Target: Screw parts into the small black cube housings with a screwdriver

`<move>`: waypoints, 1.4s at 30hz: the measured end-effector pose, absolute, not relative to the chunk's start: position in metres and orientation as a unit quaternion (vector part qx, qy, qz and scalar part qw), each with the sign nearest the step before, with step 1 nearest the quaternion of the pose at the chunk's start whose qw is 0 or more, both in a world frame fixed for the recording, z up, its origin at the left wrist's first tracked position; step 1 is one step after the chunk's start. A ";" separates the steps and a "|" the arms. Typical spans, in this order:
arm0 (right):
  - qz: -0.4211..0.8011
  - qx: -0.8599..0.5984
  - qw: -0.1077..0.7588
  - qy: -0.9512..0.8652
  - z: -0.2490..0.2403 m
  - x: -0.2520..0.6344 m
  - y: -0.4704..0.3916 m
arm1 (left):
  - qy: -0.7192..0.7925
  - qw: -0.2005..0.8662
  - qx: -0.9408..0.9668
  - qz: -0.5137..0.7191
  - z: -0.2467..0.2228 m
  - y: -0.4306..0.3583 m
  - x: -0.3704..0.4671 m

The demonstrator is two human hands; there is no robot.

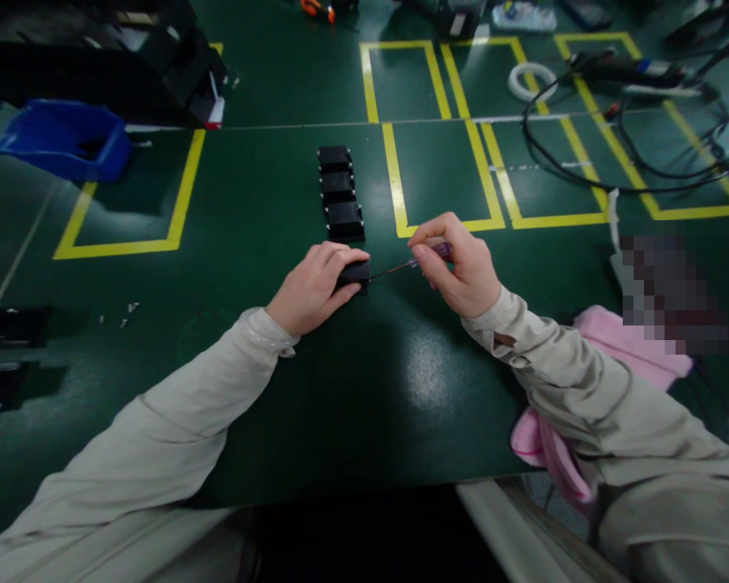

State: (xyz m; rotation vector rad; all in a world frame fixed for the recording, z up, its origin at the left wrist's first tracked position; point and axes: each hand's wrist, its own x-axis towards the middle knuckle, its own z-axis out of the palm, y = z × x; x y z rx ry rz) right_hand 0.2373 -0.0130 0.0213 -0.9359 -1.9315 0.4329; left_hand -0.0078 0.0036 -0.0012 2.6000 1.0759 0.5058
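My left hand (pixel 317 285) is closed around a small black block (pixel 357 274) and holds it on the green table top. In my right hand (pixel 460 263) is a screwdriver (pixel 442 250) with a purplish handle, gripped between thumb and fingers. Its thin shaft points left, and the tip meets the right side of the block, at what looks like a screw. Just beyond my left hand, three similar black blocks (pixel 338 185) stand in a column, with small shiny screws along their sides. Part of the held block is hidden under my fingers.
Several loose screws (pixel 132 308) lie at left, near black parts (pixel 15 325). A blue bin (pixel 66 139) stands farther back. Yellow tape outlines (pixel 443 225) mark the table. At right are a white tape roll (pixel 531 81), a cabled tool (pixel 635 69) and pink cloth (pixel 632 344).
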 end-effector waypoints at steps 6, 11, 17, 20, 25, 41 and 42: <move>0.181 -0.388 0.465 -0.775 0.020 0.237 -0.013 | 0.373 0.143 0.900 0.174 -0.001 0.004 -0.008; 0.185 -0.390 0.456 -0.778 0.021 0.236 -0.013 | 0.372 0.149 0.898 0.179 -0.002 0.004 -0.008; 0.185 -0.404 0.458 -0.770 0.022 0.236 -0.014 | 0.375 0.147 0.897 0.180 -0.002 0.003 -0.008; 0.183 -0.408 0.449 -0.773 0.022 0.236 -0.014 | 0.375 0.146 0.897 0.181 -0.001 0.003 -0.008; 0.184 -0.405 0.459 -0.769 0.022 0.235 -0.014 | 0.374 0.147 0.898 0.181 0.000 0.003 -0.007; 0.188 -0.389 0.457 -0.777 0.022 0.236 -0.013 | 0.378 0.157 0.895 0.178 0.000 0.003 -0.007; 0.185 -0.390 0.454 -0.780 0.022 0.236 -0.012 | 0.378 0.157 0.895 0.179 -0.001 0.003 -0.007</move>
